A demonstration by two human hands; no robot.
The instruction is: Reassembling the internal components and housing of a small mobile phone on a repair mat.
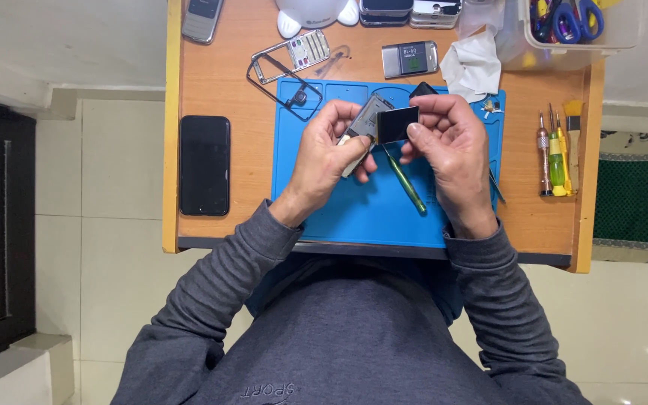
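We see left hand (331, 154) clamped on silver phone body (365, 124), long axis tilted near-left to far-right. Right hand (448, 146) pinches small black screen (397, 124), touching body's right edge, perhaps hinged there. Both hover over blue mat (369, 210); green tool (406, 187) lies beneath.

A blue rubber work mat (354, 214) lies on the orange wooden tabletop (226, 75). A black slab phone (205, 165) rests left of the mat. Small screwdrivers (555, 154) lie along the right edge. A clear plastic box of scissors (568, 22) stands at the far right corner, beside a crumpled white tissue (474, 64).
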